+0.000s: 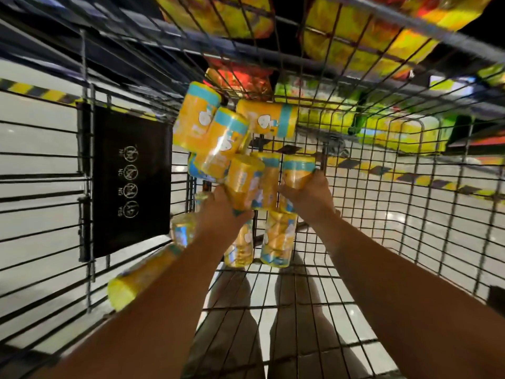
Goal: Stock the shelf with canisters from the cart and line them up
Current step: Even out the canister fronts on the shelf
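Note:
Several yellow canisters with blue bands lie in a heap inside the wire cart point(382, 214). My left hand point(218, 212) grips one canister point(243, 184) near the heap's middle. My right hand point(308, 192) holds another canister point(296, 172) just to the right of it. More canisters lie farther off at the cart's front, such as one point(266, 119) on its side, and others lie below my wrists, such as one point(278, 237). One canister point(136, 283) rests against the cart's left wall. The picture is blurred by motion.
A black flap point(131, 181) with printed warning symbols hangs on the cart's left side. Beyond the cart's front, shelves hold yellow, red and green snack bags point(369, 36). Yellow-and-black tape point(410, 176) runs along the pale tiled floor. My legs show through the cart's mesh.

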